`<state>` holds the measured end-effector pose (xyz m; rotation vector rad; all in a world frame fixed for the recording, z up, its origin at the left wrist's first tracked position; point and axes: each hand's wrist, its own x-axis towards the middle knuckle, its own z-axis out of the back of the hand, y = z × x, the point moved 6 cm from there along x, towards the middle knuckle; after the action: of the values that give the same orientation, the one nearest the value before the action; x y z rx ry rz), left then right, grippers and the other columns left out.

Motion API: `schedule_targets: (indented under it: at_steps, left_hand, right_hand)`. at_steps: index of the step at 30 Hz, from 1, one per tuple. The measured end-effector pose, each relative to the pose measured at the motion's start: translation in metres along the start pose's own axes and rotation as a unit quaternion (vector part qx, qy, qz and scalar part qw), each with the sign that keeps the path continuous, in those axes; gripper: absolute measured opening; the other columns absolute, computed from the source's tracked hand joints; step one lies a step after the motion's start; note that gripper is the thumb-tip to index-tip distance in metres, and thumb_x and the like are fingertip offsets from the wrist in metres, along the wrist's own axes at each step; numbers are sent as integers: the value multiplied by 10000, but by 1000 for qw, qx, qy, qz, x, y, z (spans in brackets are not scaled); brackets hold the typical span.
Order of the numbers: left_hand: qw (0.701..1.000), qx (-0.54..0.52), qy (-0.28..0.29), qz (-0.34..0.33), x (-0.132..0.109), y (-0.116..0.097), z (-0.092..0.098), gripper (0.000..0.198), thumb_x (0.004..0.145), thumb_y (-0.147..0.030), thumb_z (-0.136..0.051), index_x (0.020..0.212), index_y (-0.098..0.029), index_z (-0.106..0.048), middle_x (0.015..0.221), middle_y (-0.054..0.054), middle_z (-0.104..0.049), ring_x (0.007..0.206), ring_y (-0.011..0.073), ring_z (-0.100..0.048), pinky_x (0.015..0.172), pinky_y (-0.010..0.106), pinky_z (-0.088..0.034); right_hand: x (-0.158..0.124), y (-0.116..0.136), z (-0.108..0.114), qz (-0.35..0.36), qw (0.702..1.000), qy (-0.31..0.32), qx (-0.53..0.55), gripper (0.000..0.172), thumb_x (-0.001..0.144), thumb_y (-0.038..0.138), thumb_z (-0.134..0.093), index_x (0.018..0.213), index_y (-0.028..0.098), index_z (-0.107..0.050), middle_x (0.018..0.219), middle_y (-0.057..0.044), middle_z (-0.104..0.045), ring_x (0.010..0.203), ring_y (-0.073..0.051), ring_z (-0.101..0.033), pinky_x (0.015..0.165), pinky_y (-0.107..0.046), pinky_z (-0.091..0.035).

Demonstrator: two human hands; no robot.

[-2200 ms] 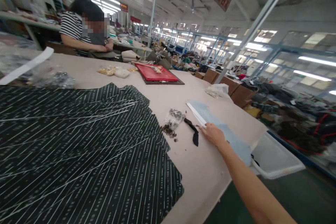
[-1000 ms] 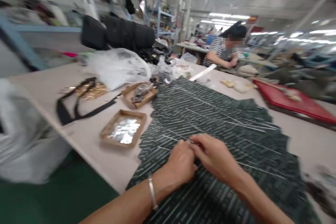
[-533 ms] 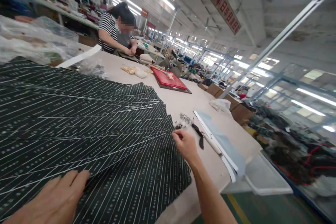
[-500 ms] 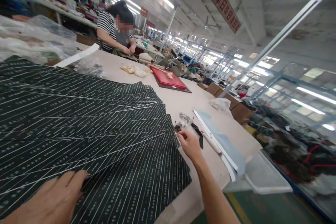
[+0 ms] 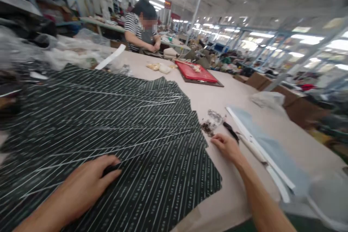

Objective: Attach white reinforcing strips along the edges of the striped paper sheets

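Observation:
A wide fan of overlapping dark green sheets [image 5: 114, 123] with white stripes and small print covers the pale table [image 5: 239, 94]. My left hand [image 5: 87, 183] lies on the near sheets, its fingers curled down onto them and a fingertip tucked at a sheet's edge. My right hand [image 5: 227, 146] rests on the table just right of the fan, fingers bent toward a pile of small dark bits [image 5: 208, 127] beside a clear bag [image 5: 216, 117]. A short black strip [image 5: 231, 131] lies by that hand. What the right fingers hold, if anything, is hidden.
Light blue and white sheets [image 5: 265, 148] lie at the right edge, a clear bin [image 5: 326, 195] past them. A red tray [image 5: 195, 72] sits further back. A person in a striped top [image 5: 137, 30] works at the far end. Plastic bags [image 5: 73, 52] pile at back left.
The view has swung left and down. My left hand has slid further onto the sheets. My right hand has stayed by the dark bits and dropped onto the table.

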<state>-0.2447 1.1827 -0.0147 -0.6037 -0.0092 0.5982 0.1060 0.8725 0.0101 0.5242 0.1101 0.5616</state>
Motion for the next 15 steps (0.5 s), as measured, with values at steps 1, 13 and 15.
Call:
schedule_targets:
  at_steps: [1, 13, 15]
  left_hand:
    - [999, 1, 41, 4, -2, -11, 5, 266, 861, -416, -508, 985, -250, -673, 1028, 28, -709, 972, 259, -642, 855, 346, -451]
    - [980, -61, 185, 34, 1, -33, 12, 170, 804, -353, -609, 903, -224, -659, 904, 0, -675, 850, 194, -605, 727, 276, -398]
    - [973, -85, 213, 33, 3, -32, 10, 166, 808, -362, -610, 896, -229, -654, 876, -14, -667, 815, 179, -601, 709, 266, -404]
  right_hand:
    - [-1, -4, 1, 0, 1000, 12, 5, 337, 720, 514, -579, 739, 204, -711, 638, -40, -679, 616, -222, -611, 616, -323, -413]
    - [-82, 131, -42, 95, 954, 106, 264, 182, 815, 371, -701, 943, 256, -757, 669, -12, -682, 635, -146, -639, 621, -242, -518]
    - [-98, 166, -76, 99, 922, 203, 314, 154, 850, 331, -668, 950, 250, -753, 698, -3, -677, 634, -125, -640, 612, -217, -520]
